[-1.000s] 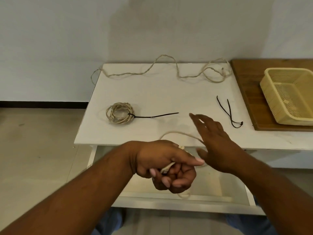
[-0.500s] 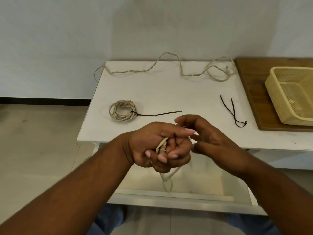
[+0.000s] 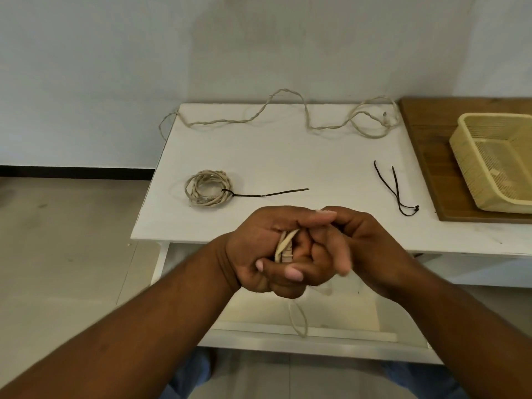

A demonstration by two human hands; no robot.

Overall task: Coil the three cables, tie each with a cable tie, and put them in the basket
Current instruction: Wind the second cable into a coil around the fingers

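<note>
The left hand point(image 3: 267, 251) is curled round several strands of the held cable point(image 3: 283, 246), in front of the table point(image 3: 302, 162) edge; the right hand point(image 3: 357, 249) lies against it with fingers bent over the left fingers, and motion blur hides whether it pinches the cable; a slack loop point(image 3: 304, 326) hangs below the fists over the open drawer point(image 3: 345, 309). Both hands cover the near middle of the table. Behind them to the left lies a coil point(image 3: 201, 177) bound by a black tie point(image 3: 270, 193), whose tail points right; the loose cable point(image 3: 224, 121) wanders along the back edge, one end drooping over the left corner; two spare ties point(image 3: 396, 187) lie to the right, meeting at their near ends. The basket point(image 3: 466, 168) stands on a wooden board point(image 3: 426, 156) at the far right, well apart from the hands.
</note>
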